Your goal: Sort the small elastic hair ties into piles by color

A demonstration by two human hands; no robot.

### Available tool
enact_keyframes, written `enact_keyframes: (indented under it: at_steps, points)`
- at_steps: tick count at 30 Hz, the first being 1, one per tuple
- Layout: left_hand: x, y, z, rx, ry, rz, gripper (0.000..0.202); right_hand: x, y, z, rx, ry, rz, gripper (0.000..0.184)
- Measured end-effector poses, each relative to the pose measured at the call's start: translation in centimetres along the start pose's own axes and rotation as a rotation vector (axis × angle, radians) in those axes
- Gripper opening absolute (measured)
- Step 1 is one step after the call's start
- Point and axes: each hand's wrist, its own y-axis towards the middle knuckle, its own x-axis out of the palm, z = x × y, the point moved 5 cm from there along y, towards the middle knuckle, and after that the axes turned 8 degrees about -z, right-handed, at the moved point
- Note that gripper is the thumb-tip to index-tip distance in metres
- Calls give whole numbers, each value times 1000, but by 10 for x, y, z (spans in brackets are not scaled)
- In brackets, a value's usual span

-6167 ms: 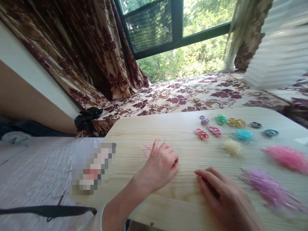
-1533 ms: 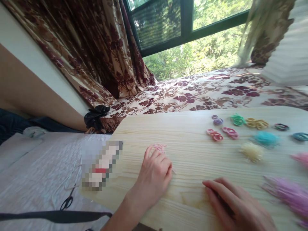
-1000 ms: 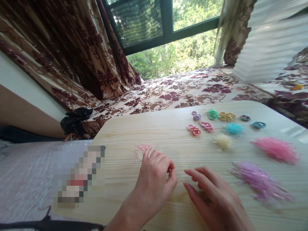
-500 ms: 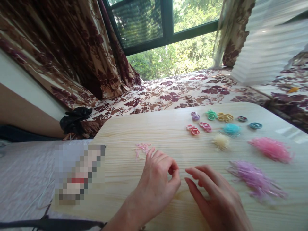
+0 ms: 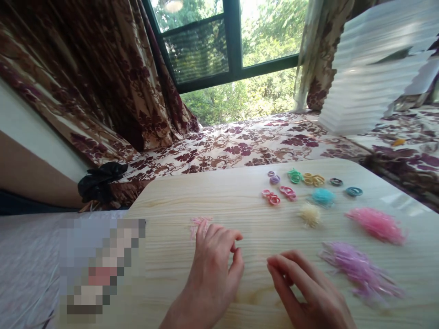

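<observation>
Over the middle of the wooden table, my left hand (image 5: 215, 262) has its thumb and forefinger apart, with nothing visible between them. Its outer fingers reach over a small heap of pale pink elastic bands (image 5: 200, 223), partly hiding it. To the right, my right hand (image 5: 307, 285) is closed in a pinch, thumb against fingertips. Whatever it may hold is too small to make out. Beyond it lie a loose purple pile of elastic bands (image 5: 360, 269) and a brighter pink pile of bands (image 5: 375, 224).
Toward the table's (image 5: 171, 192) far side are a cream pile (image 5: 310, 214), a turquoise pile (image 5: 322, 196), and green (image 5: 295, 175), yellow (image 5: 313, 178), red (image 5: 270, 197) and teal rings (image 5: 354, 191). A blurred-out object (image 5: 106, 269) sits at the left edge. A black bag (image 5: 103, 180) lies behind.
My left hand's thumb and forefinger have parted, and it has drawn slightly left. My right hand's thumb and fingertips have come together. The view has tilted up a little.
</observation>
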Motion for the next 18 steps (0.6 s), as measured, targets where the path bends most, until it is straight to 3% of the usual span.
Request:
enact_keyframes:
  at_steps: [6,10,14,18]
  points:
    - [5,-5,0,87,79,46,25,-35,-1,8,27,-136,72,11]
    - [10,-7,-10,225,157,-9,26,-79,-7,44,156,-297,118,16]
    - [13,-9,-22,264,221,-21,26,-125,-14,90,275,-510,140,30]
    - [12,-9,-21,251,219,-26,26,-139,-12,118,290,-625,79,36]
